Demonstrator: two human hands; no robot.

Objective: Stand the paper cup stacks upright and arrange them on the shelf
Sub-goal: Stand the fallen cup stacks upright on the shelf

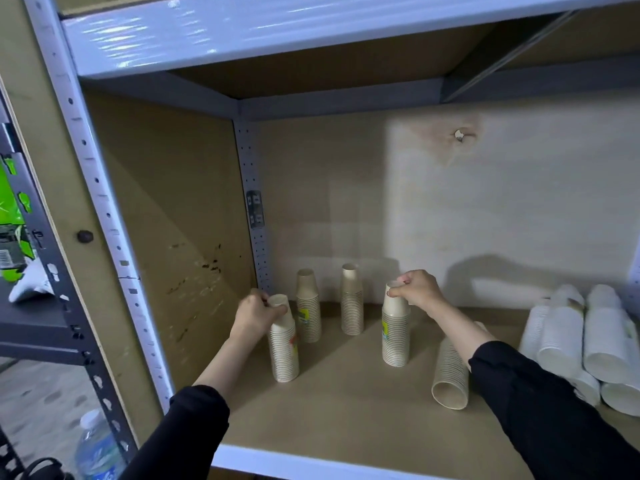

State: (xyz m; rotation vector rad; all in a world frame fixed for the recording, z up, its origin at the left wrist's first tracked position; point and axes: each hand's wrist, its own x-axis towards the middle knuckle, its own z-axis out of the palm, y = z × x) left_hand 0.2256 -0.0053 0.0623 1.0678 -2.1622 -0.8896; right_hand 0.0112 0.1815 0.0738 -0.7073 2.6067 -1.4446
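Note:
Several beige paper cup stacks stand upright on the brown shelf board (346, 420). My left hand (256, 315) grips the top of the front-left stack (284, 348). My right hand (419, 289) pinches the top of the front-right stack (395, 336). Two more upright stacks (308, 306) (352, 301) stand behind, near the back wall. One beige stack (450, 375) lies on its side under my right forearm, open end toward me.
A pile of white cup stacks (595, 341) lies on its side at the right end of the shelf. The shelf's white metal post (104, 209) rises at the left. A water bottle (97, 448) stands on the floor at lower left.

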